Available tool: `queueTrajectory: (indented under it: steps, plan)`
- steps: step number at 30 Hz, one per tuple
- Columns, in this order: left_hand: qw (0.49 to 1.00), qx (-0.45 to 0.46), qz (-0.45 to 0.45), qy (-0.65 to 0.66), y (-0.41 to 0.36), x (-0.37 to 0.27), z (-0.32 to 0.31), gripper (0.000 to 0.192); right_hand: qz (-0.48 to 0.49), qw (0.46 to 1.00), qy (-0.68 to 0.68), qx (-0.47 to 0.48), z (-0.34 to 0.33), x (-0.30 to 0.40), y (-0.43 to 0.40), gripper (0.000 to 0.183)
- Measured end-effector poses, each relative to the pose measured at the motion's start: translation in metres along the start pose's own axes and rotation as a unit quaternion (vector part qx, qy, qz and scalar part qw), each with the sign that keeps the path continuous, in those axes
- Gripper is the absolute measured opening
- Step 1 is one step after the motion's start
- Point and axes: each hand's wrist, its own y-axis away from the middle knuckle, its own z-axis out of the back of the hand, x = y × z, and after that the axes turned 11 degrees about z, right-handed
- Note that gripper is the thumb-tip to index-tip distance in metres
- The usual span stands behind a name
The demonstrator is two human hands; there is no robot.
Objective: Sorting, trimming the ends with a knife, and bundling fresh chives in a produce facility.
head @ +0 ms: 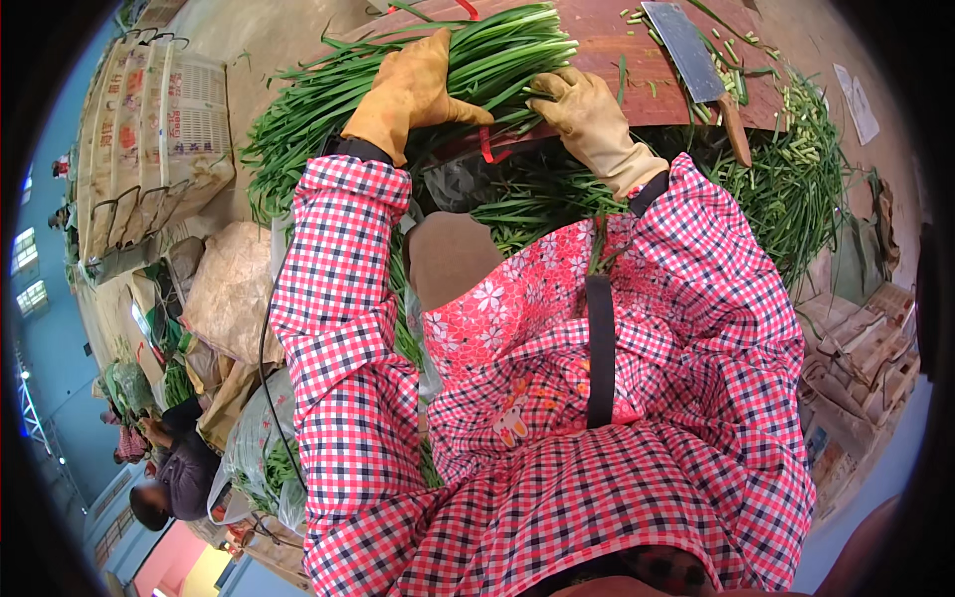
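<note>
A large bunch of long green garlic chives (500, 45) lies on a reddish wooden board (642, 89), its pale cut ends towards the right. My left hand (410, 93), in an orange rubber glove, rests spread on top of the bunch, thumb apart. My right hand (586, 123), in a paler glove, pinches a few stalks at the bunch's near right edge. A red tie (486, 145) hangs at the board's near edge below the bunch. To the right a cleaver (690, 56) with a wooden handle lies across trimmed stalk ends.
Loose chives and trimmings (809, 172) heap beyond the board's right edge. More chives (537, 194) lie below the board, near my knee. A big woven crate (153, 142) stands at the left, with sacks nearby. A person in dark clothing (183, 470) is at the lower left.
</note>
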Motion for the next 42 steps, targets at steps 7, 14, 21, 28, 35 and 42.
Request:
queueTrajectory:
  steps: [7, 14, 21, 28, 35, 42]
  plan:
    - [0.994, -0.077, -0.017, -0.075, 0.011, -0.005, -0.011, 0.127, -0.131, 0.966, -0.224, 0.003, -0.009, 0.001, 0.003, 0.025]
    - [0.993, -0.088, -0.015, -0.071, 0.014, -0.005, -0.011, 0.13, -0.018, 0.998, -0.029, 0.047, 0.0, 0.015, -0.002, 0.033]
    - [0.997, -0.059, 0.003, -0.055, 0.014, -0.007, -0.009, 0.13, -0.068, 0.996, 0.037, -0.045, -0.007, 0.024, -0.018, 0.01]
    - [0.987, -0.139, 0.015, -0.085, 0.017, -0.015, -0.025, 0.132, -0.12, 0.991, 0.033, -0.055, -0.018, 0.022, -0.014, 0.011]
    - [0.984, -0.153, 0.027, -0.086, 0.016, -0.012, -0.027, 0.118, -0.106, 0.992, 0.01, -0.061, -0.018, 0.019, -0.019, 0.02]
    - [0.99, -0.07, 0.069, -0.097, 0.007, -0.019, -0.011, 0.106, -0.057, 0.995, -0.018, -0.082, -0.023, -0.001, -0.011, 0.017]
